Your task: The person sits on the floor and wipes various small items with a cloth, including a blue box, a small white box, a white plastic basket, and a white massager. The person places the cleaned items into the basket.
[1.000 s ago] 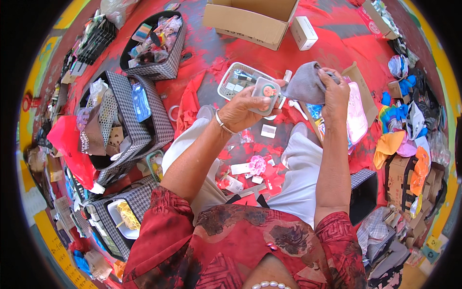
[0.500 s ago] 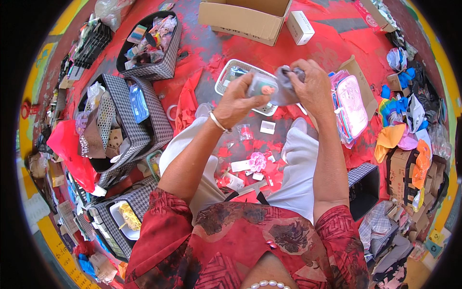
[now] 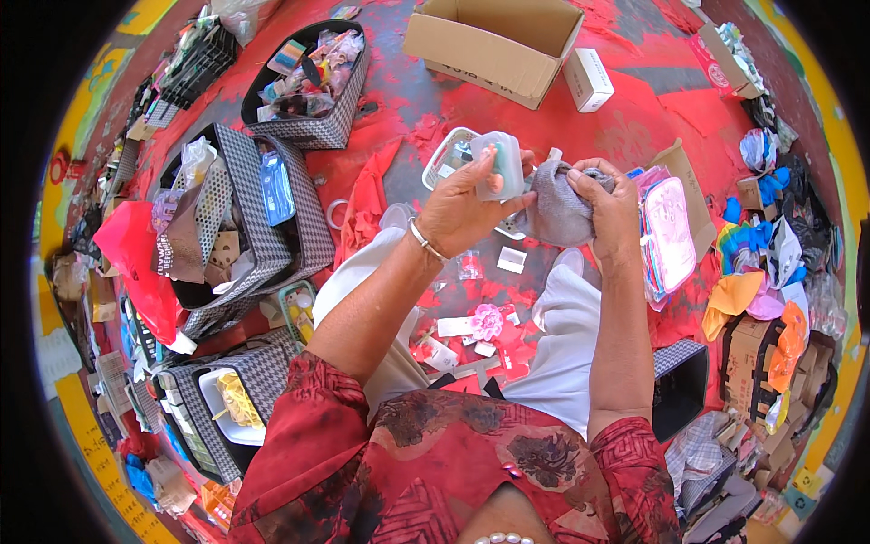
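Note:
My left hand (image 3: 458,207) grips a small clear plastic box (image 3: 498,161) with something orange and green inside. A grey cloth (image 3: 557,210) is bunched in my right hand (image 3: 605,204), close beside the box. The tips of my left fingers come near the cloth's edge; whether they touch it I cannot tell. Beneath both hands stands a white plastic basket (image 3: 433,156), partly hidden by the left hand and box. Between my legs lie a pink flower (image 3: 488,322), a small white box (image 3: 512,260) and several little white pieces.
An open cardboard box (image 3: 489,63) and a white carton (image 3: 588,82) stand at the far side. Patterned fabric bins (image 3: 317,136) full of small goods line the left. A pink clear pouch (image 3: 669,234) leans at the right, near piled bags and an orange cloth (image 3: 729,304).
My right hand has moved down with the grey cloth, which now hangs wider. The clear box is tilted more upright in my left hand. The whole view has shifted slightly.

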Demonstrator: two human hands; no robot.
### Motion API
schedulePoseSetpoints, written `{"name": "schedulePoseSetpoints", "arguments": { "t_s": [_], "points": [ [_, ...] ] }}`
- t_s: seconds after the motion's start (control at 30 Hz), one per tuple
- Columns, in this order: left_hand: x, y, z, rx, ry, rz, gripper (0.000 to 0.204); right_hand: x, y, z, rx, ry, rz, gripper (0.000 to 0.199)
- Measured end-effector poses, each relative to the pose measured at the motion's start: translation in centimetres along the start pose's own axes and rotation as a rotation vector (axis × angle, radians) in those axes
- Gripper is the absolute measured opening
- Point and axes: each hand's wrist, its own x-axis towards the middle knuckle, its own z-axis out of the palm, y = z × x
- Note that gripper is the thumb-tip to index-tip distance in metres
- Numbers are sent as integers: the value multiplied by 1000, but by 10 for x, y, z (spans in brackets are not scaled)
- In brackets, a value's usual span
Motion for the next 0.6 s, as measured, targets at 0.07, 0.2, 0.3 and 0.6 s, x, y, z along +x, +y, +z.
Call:
{"name": "schedulePoseSetpoints", "arguments": {
  "t_s": [0.07, 0.2, 0.3, 0.6],
  "points": [
    [4, -5, 0, 317, 9, 46, 36, -2, 3, 9, 37, 32, 21, 22],
    [5, -15, 2, 335, 71, 95, 37, -6, 3, 20, -109, -201, 115, 47],
    [3, -15, 5, 288, -42, 173, 40, -4, -1, 20, -29, -185, 177, 46],
    [-1, -4, 15, 279, -177, 160, 49, -12, -11, 22, -15, -178, 23, 40]
  ]
}}
